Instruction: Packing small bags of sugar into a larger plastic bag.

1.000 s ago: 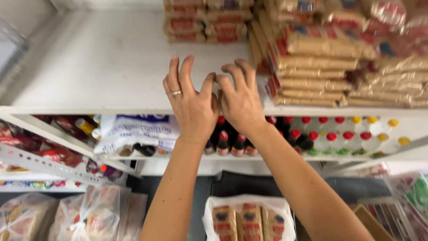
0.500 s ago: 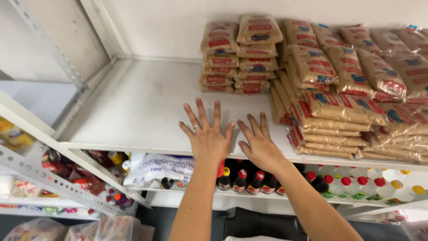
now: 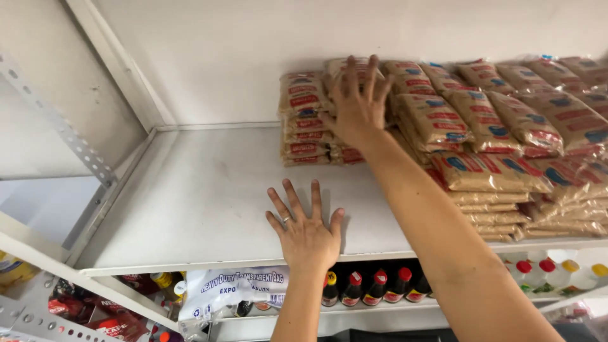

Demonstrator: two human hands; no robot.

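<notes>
My left hand (image 3: 307, 231) lies flat, fingers spread, on the white shelf (image 3: 190, 202) near its front edge; a ring shows on one finger. My right hand (image 3: 358, 101) reaches to the back of the shelf, its spread fingers resting on the top packet of a stack of tan packets with red labels (image 3: 304, 120). Whether it grips the packet is unclear. More tan packets with red and blue labels (image 3: 506, 145) are piled to the right of my arm.
A white wall backs the shelf, and a slanted perforated metal upright (image 3: 57, 120) stands at the left. On the shelf below are dark bottles with red caps (image 3: 354, 288), bottles with yellow caps (image 3: 582, 272) and a roll of transparent bags (image 3: 234, 288).
My right hand has left the shelf's front edge and reached back onto the stack of packets. My left hand stays flat on the shelf. The view has tilted up.
</notes>
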